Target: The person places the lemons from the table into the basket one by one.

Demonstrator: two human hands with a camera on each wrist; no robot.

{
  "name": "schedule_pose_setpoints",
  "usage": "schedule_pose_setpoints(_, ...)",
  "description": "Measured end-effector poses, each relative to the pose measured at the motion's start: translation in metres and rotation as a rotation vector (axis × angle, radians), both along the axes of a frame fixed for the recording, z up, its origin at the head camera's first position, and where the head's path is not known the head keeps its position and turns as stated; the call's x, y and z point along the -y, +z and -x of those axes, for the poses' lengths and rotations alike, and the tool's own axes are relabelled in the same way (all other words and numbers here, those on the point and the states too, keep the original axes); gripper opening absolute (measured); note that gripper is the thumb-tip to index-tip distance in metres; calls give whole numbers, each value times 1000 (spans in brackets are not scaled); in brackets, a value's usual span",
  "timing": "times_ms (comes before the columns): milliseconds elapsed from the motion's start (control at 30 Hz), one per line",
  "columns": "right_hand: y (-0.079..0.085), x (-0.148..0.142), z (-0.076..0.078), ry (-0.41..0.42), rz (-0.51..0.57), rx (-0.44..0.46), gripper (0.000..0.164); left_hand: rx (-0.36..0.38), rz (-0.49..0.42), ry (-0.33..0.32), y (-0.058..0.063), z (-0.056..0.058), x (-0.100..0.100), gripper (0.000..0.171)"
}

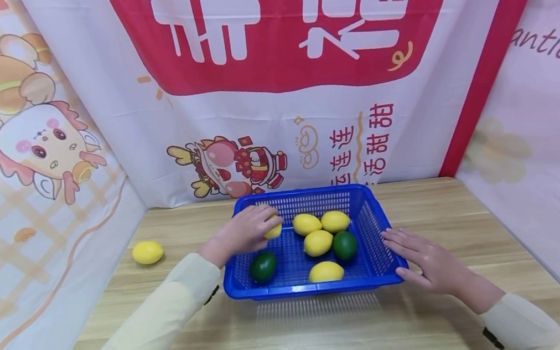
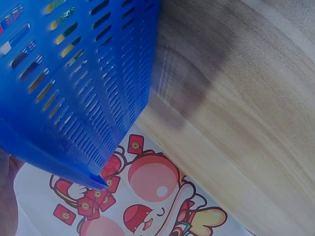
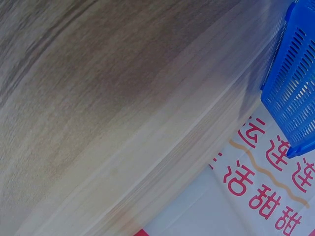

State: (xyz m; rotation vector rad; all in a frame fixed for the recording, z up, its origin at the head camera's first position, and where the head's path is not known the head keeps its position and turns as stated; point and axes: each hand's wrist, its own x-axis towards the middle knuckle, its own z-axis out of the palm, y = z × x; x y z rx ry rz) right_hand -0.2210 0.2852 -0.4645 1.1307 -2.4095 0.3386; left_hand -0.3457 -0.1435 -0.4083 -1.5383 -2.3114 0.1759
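Note:
In the head view my left hand (image 1: 250, 229) reaches over the left side of a blue plastic basket (image 1: 315, 288) and grips a lemon (image 1: 274, 231), its fingers curled over the top. My right hand (image 1: 429, 259) lies against the basket's right rim with its fingers extended. Several other lemons (image 1: 318, 243) sit inside the basket, toward the middle and right. One dark green avocado-shaped fruit (image 1: 263, 267) lies at the left front of the basket, and another dark green fruit (image 1: 345, 245) rests beside the lemons. Only the basket's outer wall (image 2: 98, 88) shows in the left wrist view.
A single lemon (image 1: 148, 252) lies on the wooden table (image 1: 199, 337) to the left of the basket. Behind the table hangs a printed cloth (image 1: 274, 109) with red and white lettering. Patterned side cloths (image 1: 530, 119) bound the table left and right.

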Motion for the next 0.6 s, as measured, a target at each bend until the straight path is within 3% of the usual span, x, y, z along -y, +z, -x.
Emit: schedule_pose_setpoints(600, -2, 0, 1, 7, 6, -27, 54, 100, 69, 55, -4, -3, -2, 50)
